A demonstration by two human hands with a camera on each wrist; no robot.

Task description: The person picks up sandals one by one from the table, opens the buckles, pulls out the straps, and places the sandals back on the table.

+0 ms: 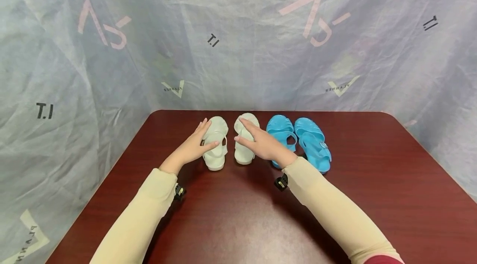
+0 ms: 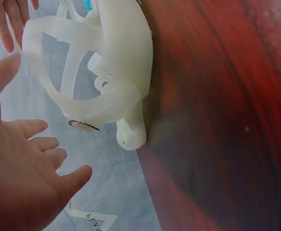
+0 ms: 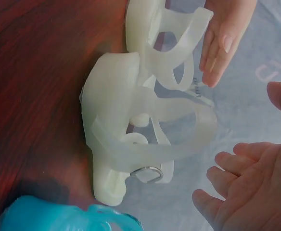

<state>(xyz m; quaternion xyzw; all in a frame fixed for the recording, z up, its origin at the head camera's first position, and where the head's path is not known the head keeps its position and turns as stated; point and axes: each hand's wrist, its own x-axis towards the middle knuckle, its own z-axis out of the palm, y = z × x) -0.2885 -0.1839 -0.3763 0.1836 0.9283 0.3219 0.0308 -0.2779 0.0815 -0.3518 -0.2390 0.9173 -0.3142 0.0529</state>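
Two white jelly sandals stand side by side near the far edge of the table, toes away from me. My left hand (image 1: 191,146) is spread beside the left white sandal (image 1: 214,161), thumb reaching toward its strap. Over the right white sandal (image 1: 244,156) hovers my right hand (image 1: 262,144), fingers extended. In the left wrist view, a gap shows between my left hand (image 2: 30,178) and the strap of the white sandal (image 2: 126,48). The right wrist view likewise has my right hand (image 3: 256,180) apart from the buckled white sandal (image 3: 109,86).
Two blue jelly sandals stand to the right, the nearer one (image 1: 279,124) partly behind my right wrist, the other (image 1: 314,152) angled outward. The dark red table (image 1: 231,214) ends just past the toes. A printed grey cloth (image 1: 242,61) hangs behind.
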